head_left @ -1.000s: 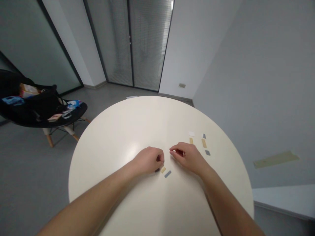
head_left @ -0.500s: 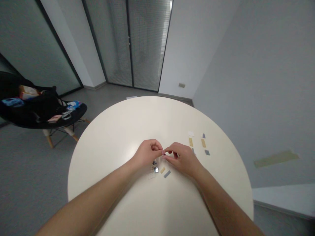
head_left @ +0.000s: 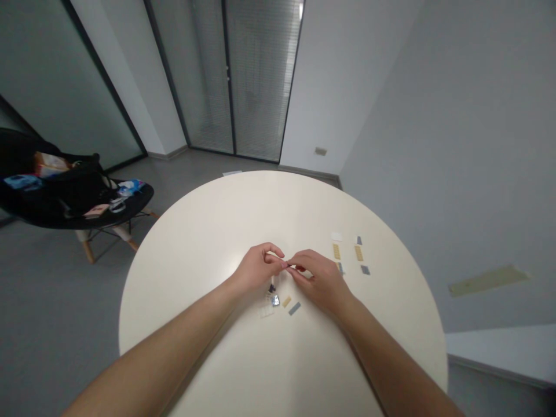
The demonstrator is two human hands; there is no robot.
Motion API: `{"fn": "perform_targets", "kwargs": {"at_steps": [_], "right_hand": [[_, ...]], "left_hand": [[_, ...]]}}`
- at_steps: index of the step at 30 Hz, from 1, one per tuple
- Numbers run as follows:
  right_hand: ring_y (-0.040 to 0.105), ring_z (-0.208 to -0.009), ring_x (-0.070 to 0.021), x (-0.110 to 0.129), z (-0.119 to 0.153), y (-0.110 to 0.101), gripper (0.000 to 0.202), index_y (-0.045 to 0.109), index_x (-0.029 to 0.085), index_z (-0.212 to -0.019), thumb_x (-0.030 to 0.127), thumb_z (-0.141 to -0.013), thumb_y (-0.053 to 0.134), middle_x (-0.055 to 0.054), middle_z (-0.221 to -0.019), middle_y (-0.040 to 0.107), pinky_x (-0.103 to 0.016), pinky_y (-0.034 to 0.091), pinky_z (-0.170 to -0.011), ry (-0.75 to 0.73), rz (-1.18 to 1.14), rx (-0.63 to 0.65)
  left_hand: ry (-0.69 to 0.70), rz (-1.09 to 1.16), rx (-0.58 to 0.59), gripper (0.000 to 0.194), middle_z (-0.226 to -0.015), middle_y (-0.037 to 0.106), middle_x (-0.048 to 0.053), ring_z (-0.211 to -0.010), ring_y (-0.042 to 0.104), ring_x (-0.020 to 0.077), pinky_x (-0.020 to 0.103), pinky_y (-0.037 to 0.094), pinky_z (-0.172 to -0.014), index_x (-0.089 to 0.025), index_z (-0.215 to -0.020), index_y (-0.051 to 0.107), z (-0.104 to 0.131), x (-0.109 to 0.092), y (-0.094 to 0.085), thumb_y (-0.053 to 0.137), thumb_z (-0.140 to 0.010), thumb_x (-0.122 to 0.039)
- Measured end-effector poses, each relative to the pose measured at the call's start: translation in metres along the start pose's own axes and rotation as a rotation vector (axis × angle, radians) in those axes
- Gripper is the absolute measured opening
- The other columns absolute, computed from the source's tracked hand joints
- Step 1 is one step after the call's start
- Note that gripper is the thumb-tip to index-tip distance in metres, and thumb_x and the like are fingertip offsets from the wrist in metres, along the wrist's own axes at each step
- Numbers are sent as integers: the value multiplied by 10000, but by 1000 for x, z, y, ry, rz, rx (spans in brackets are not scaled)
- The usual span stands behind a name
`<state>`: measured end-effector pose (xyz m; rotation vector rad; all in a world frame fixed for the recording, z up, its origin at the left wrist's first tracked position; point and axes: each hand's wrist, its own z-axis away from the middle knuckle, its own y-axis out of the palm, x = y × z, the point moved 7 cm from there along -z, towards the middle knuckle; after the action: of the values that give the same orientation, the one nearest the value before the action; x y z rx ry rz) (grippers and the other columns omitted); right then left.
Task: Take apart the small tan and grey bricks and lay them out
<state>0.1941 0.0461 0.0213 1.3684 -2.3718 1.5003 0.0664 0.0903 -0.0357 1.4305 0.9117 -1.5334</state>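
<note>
Over the middle of the round table, my left hand (head_left: 259, 267) and my right hand (head_left: 316, 274) meet fingertip to fingertip. Both are closed in a pinch around a small dark piece between them, too small to name and mostly hidden by the fingers. Just below my left hand lie a small dark part (head_left: 272, 288), a shiny silvery square piece (head_left: 275, 300) and some clear pieces (head_left: 266, 312). Nearer my right wrist are a short yellow strip (head_left: 286, 302) and a grey strip (head_left: 294, 308), both flat on the table.
On the white round table (head_left: 208, 220), right of my hands, lie yellow strips (head_left: 358, 253), a white piece (head_left: 336, 237) and grey pieces (head_left: 365, 270). A black chair (head_left: 130, 205) holding a bag and packets stands at the left. A wall (head_left: 456, 174) rises on the right.
My fingertips have shifted slightly up and left, and the left fingers have changed their pose. The dark piece between them shows less now. The pieces on the table appear unmoved.
</note>
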Motion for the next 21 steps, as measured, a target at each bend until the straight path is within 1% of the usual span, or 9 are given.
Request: {"fn": "perform_targets", "kwargs": {"at_steps": [3, 8, 13, 16, 18, 21], "right_hand": [[628, -838, -161, 3, -1, 0, 135, 670, 223, -935, 190, -878, 552, -63, -896, 675, -299, 525, -763, -46, 30, -27], [637, -842, -165, 8, -2, 0, 159, 682, 221, -940, 175, -883, 541, -69, -894, 691, -306, 538, -762, -101, 80, -52], [640, -839, -163, 7, -2, 3, 161, 690, 211, -947, 170, -883, 549, -73, -907, 700, -300, 533, -770, -95, 101, -31], [639, -832, -164, -1, -2, 5, 144, 688, 210, -936, 197, -891, 552, -66, -896, 701, -299, 523, -765, -58, 104, -2], [635, -826, -168, -11, -1, 2, 145, 686, 207, -927, 210, -897, 544, -59, -883, 703, -303, 514, -764, -13, 128, -14], [624, -815, -193, -36, 1, -9, 147, 692, 200, -887, 224, -886, 548, -61, -864, 709, -335, 491, -774, 122, 286, -66]], "left_hand": [[-10, 19, -13, 312, -523, 603, -36, -472, 511, 95, 209, 354, -507, -159, -817, 548, 0, -2, 0, 739, -649, -339], [-16, 10, -27, 293, -516, 596, -41, -489, 521, 102, 218, 372, -527, -168, -817, 544, 0, -3, -1, 723, -649, -327], [-21, -12, -41, 275, -549, 625, -26, -503, 537, 108, 218, 377, -525, -167, -863, 558, 0, -2, -3, 702, -663, -289], [-15, 10, -34, 284, -618, 670, -4, -532, 564, 116, 225, 400, -540, -171, -894, 564, 0, -2, -2, 699, -675, -289], [-16, 33, -31, 298, -719, 712, 28, -564, 582, 119, 233, 420, -561, -172, -911, 565, 0, -3, -1, 705, -675, -287], [-39, 48, -39, 303, -842, 733, 69, -588, 596, 123, 238, 428, -559, -169, -911, 566, 1, -5, -1, 713, -666, -271]]}}
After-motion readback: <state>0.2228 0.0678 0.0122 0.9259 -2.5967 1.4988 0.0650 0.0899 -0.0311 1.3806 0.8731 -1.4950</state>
